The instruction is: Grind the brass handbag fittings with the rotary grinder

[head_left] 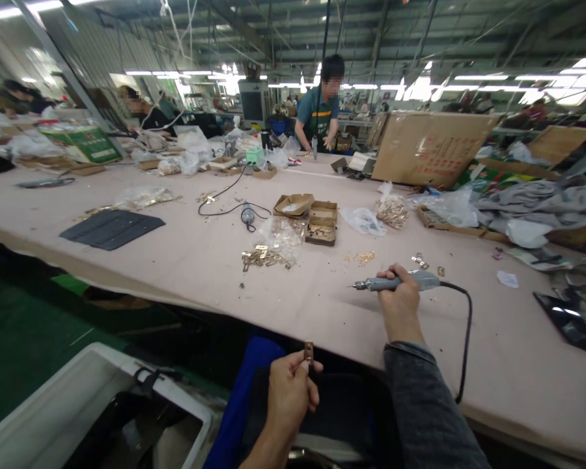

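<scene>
My left hand (pixel 289 394) is closed in a pinch on a small metal plate (pixel 308 352) with cut-outs, just off the table's front edge. In my right hand (pixel 401 301) is a grey electric screwdriver (pixel 427 281), held level above the table with its bit pointing left. A black cord runs from its back end down over the table. To the left of the screwdriver lies a pile of similar metal plates (pixel 268 257) beside a clear plastic bag. Small gold-coloured pieces (pixel 364 258) are scattered just beyond the screwdriver's tip.
Open cardboard boxes (pixel 321 231) with small parts stand mid-table. A black panel (pixel 112 228) lies at left, a bag of metal parts (pixel 392 210) at right. A white bin (pixel 95 355) is at lower left. Across the table stands a person (pixel 322 111).
</scene>
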Available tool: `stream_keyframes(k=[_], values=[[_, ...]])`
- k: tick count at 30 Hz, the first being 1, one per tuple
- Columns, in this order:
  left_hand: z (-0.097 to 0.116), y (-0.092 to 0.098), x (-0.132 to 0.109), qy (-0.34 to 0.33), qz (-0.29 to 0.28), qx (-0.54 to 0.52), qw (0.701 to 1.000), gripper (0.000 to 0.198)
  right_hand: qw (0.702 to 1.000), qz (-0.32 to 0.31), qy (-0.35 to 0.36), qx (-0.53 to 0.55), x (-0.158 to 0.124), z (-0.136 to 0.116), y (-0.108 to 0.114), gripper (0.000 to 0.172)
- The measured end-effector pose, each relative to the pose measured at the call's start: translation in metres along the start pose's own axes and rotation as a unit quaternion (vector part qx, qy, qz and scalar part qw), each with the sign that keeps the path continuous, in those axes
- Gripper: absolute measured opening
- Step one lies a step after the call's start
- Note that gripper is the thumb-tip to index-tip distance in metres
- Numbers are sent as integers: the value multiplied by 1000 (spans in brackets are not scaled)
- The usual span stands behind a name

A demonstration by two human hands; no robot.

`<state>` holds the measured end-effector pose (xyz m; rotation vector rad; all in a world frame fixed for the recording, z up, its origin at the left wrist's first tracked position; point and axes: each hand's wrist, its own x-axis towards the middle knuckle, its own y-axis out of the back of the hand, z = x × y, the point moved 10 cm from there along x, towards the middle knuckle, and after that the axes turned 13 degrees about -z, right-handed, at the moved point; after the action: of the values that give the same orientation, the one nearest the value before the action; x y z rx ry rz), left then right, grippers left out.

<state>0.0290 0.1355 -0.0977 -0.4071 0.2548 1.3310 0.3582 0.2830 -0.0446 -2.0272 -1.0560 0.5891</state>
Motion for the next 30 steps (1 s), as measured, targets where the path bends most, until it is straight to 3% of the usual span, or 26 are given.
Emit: stream_keyframes(k=[3,6,12,23,30], values=[[6,-3,-4,-12,-13,-33,999,39,998,-68,-17,-1,-45,-10,-23,25],[6,-7,-8,-15,-30,-64,997,33,994,-96,-40,-14,-94,-13,-39,25],[6,-11,-16,-18,-43,-93,995,26,988,-130,-69,-37,-160,-5,-51,29],[13,-11,-21,-36,-44,-94,994,23,982,-161,-73,-72,-185,14,-57,32],[14,-12,-20,-46,-51,-104,992,21,981,-163,-57,-91,-189,12,-62,33]])
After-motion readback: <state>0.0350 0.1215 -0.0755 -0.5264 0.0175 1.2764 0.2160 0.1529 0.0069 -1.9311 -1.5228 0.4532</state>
